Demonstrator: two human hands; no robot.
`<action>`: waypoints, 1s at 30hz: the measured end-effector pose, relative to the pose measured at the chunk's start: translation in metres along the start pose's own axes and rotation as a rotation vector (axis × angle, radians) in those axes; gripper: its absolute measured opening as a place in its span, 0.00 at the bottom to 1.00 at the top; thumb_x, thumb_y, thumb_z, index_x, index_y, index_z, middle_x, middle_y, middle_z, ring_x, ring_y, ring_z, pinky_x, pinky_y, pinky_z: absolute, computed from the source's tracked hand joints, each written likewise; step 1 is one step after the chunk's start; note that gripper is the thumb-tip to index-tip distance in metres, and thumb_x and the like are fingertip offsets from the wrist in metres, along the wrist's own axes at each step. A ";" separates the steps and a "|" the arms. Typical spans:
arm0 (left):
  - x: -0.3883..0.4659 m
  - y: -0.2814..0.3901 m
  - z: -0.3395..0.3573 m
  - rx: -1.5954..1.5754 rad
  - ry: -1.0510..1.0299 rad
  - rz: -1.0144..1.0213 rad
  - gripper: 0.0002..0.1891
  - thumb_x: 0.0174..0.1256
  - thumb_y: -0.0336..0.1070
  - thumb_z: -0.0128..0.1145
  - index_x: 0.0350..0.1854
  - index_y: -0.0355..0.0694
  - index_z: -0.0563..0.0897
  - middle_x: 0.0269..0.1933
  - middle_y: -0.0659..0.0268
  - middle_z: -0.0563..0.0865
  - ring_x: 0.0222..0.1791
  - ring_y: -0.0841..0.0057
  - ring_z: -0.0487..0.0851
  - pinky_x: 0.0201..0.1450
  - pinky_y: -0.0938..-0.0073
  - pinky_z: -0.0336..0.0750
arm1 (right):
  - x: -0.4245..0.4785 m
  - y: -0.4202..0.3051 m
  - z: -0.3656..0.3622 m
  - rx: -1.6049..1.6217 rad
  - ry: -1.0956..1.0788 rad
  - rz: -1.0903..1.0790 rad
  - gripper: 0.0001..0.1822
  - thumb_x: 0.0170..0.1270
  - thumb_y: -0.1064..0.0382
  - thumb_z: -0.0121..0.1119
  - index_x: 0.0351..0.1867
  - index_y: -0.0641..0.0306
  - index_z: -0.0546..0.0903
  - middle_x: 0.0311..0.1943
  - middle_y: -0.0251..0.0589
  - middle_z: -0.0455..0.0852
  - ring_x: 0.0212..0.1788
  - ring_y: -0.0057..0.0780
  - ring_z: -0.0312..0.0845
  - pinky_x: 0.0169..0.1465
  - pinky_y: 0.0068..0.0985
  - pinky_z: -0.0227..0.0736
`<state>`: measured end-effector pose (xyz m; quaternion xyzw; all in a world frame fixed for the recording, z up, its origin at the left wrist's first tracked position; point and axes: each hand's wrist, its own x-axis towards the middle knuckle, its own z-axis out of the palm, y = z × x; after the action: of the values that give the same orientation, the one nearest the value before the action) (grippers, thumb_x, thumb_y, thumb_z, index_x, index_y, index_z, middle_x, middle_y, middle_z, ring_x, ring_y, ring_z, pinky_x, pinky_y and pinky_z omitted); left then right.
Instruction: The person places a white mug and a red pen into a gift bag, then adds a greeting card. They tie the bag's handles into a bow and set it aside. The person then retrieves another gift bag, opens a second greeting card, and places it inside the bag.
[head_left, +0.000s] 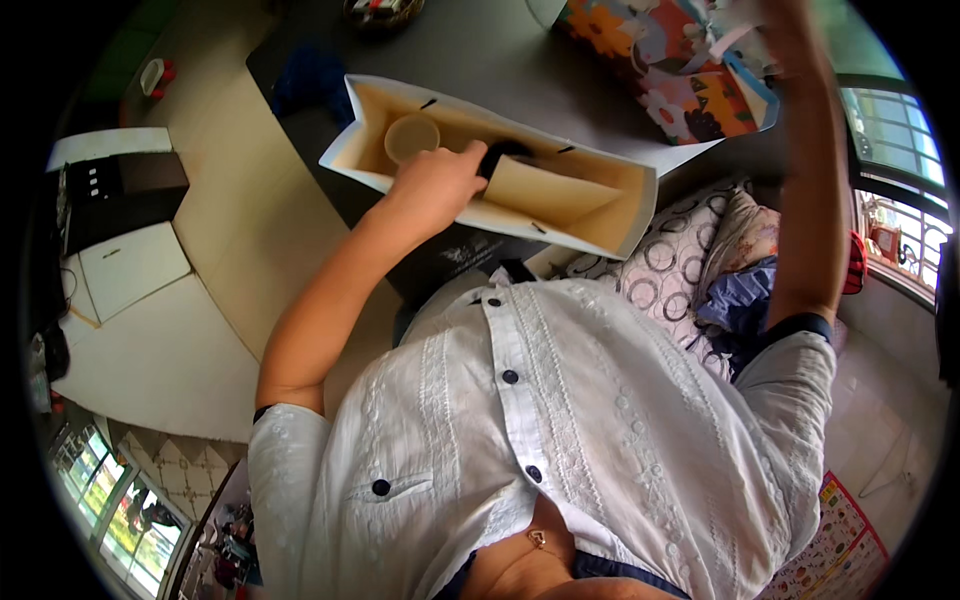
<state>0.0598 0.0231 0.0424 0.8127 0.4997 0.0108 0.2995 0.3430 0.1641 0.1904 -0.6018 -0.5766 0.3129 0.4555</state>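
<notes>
An open paper bag (637, 210), white outside and tan inside, stands at a slant on the dark table in front of me. My left hand (442, 180) reaches over its near rim, with fingers beside a black object (501, 159) inside; I cannot tell whether they grip it. A round, pale container (411, 139) stands in the bag's left end. To the right of the black object is a cream panel (551, 186). My right hand (784, 22), blurred and partly cut off at the top, is beside a floral gift bag (664, 75) with a pale ribbon (735, 43).
The dark tabletop (480, 52) carries a small basket (382, 13) at the back and blue material (311, 79) at its left. Patterned cushions or bedding (660, 240) lie to the right. A black appliance (124, 191) stands far left; a barred window (892, 135) is at right.
</notes>
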 end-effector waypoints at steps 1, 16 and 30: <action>0.012 0.000 0.005 0.077 -0.015 0.014 0.16 0.57 0.39 0.57 0.47 0.41 0.76 0.31 0.52 0.83 0.36 0.54 0.81 0.39 0.58 0.74 | -0.005 0.008 0.013 -0.091 -0.190 0.015 0.14 0.60 0.66 0.59 0.47 0.65 0.79 0.32 0.38 0.83 0.27 0.18 0.77 0.26 0.15 0.72; -0.040 -0.015 -0.033 -0.272 0.219 0.326 0.13 0.48 0.21 0.54 0.37 0.40 0.83 0.33 0.59 0.84 0.34 0.66 0.83 0.38 0.74 0.76 | -0.062 0.095 -0.005 -0.420 -0.580 -0.175 0.23 0.58 0.66 0.58 0.56 0.63 0.73 0.32 0.39 0.84 0.27 0.19 0.77 0.31 0.19 0.72; 0.008 -0.070 -0.120 -1.493 -0.204 1.105 0.18 0.62 0.46 0.57 0.41 0.36 0.71 0.34 0.61 0.72 0.36 0.75 0.73 0.39 0.76 0.74 | -0.101 0.014 0.087 0.084 -0.872 -0.272 0.28 0.52 0.49 0.65 0.55 0.54 0.77 0.42 0.42 0.83 0.43 0.34 0.81 0.48 0.30 0.77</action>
<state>-0.0304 0.1088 0.1035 0.5293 -0.1226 0.3985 0.7389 0.2566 0.0826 0.1286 -0.3141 -0.7750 0.4973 0.2312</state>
